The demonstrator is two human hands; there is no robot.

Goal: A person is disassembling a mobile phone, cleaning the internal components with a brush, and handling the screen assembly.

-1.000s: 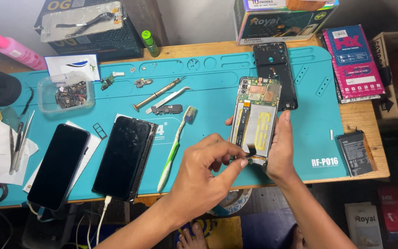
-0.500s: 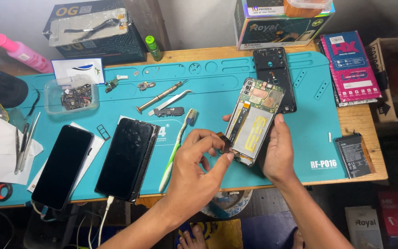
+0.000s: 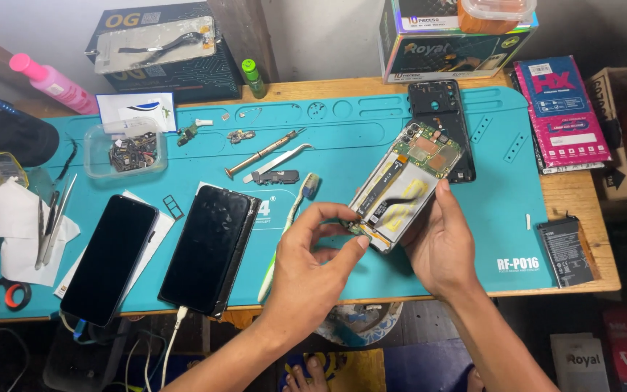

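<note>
My right hand (image 3: 440, 243) holds an opened phone (image 3: 409, 181) from below and from the right, tilted above the teal work mat (image 3: 342, 123). The phone's green circuit board, yellow battery area and a black flex cable are exposed. My left hand (image 3: 312, 250) reaches in from the left. Its thumb and forefinger pinch a small part (image 3: 358, 231) at the phone's lower end. A black back frame (image 3: 444, 120) lies on the mat just behind the phone.
Two dark phones (image 3: 110, 258) (image 3: 208, 247) lie face up at the left, beside a toothbrush (image 3: 284, 232), a screwdriver (image 3: 261, 154) and tweezers (image 3: 279, 160). A clear parts tub (image 3: 125, 149) sits back left, a battery (image 3: 567, 250) at the right edge, boxes along the back.
The opened phone has tilted, its top swinging to the right. My left hand's fingers have shifted to the phone's lower left corner and closed there.
</note>
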